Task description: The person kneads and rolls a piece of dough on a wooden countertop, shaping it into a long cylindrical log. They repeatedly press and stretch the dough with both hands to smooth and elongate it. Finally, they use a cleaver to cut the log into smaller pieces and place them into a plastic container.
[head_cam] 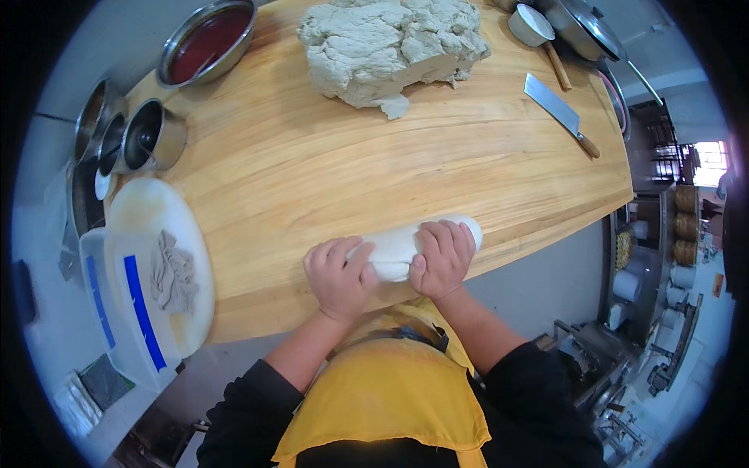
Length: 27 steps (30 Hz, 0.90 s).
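Observation:
A smooth white roll of dough (pixel 389 244) lies near the front edge of the wooden worktop (pixel 398 158). My left hand (pixel 339 272) wraps over its left end, fingers curled and hiding that end. Around the right part of the roll, my right hand (pixel 442 254) is closed, and a rounded end of dough shows past its knuckles. A fold or seam runs along the side of the roll facing me, between the two hands. Farther back sits a large rough mass of dough (pixel 374 55), with a cut face towards the right.
A cleaver (pixel 556 108) lies at the right, below a white-filled scoop (pixel 531 26) with a wooden handle. A steel bowl of red liquid (pixel 208 44) stands back left, near metal pots (pixel 153 137). At left, a plastic bin (pixel 111 316) and grey cloth (pixel 172 275) adjoin a round white board (pixel 202 292).

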Available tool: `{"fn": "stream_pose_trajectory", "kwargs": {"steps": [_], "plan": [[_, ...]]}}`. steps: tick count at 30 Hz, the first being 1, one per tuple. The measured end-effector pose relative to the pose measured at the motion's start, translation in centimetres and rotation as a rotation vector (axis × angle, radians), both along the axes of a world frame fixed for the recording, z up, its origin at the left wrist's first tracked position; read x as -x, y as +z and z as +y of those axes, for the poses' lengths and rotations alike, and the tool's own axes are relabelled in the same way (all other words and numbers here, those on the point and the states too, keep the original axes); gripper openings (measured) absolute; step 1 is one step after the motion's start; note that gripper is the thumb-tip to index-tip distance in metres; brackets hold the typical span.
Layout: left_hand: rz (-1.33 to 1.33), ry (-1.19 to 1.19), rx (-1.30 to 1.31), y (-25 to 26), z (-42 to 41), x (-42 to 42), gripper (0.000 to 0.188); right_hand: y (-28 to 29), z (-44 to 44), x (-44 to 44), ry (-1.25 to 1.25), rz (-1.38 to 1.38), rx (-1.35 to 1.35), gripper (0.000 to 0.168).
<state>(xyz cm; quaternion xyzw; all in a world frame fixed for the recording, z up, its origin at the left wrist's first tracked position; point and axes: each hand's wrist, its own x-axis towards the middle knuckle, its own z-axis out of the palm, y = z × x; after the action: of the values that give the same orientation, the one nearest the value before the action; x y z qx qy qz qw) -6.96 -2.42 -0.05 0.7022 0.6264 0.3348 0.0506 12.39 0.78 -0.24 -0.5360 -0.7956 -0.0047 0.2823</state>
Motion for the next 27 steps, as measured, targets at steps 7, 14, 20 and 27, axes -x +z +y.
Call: {"fn": "stream_pose_trajectory", "kwargs": {"steps": [7,14,20,27], "plan": [[-0.118,0.161,0.304,0.7,7.8,0.7,0.014,0.1,8.9,0.6,0.163,0.001,0.124,0.015],[-0.277,0.234,0.354,-0.6,13.5,1.7,0.020,-0.8,14.6,1.7,0.145,-0.075,0.356,0.015],[-0.297,0.258,0.319,-1.8,16.6,1.7,0.026,-1.6,18.4,2.8,0.155,-0.106,0.399,0.027],[-0.064,0.096,0.315,-3.2,17.2,3.4,0.044,-2.4,18.8,3.5,0.199,0.006,0.174,0.043]]}}
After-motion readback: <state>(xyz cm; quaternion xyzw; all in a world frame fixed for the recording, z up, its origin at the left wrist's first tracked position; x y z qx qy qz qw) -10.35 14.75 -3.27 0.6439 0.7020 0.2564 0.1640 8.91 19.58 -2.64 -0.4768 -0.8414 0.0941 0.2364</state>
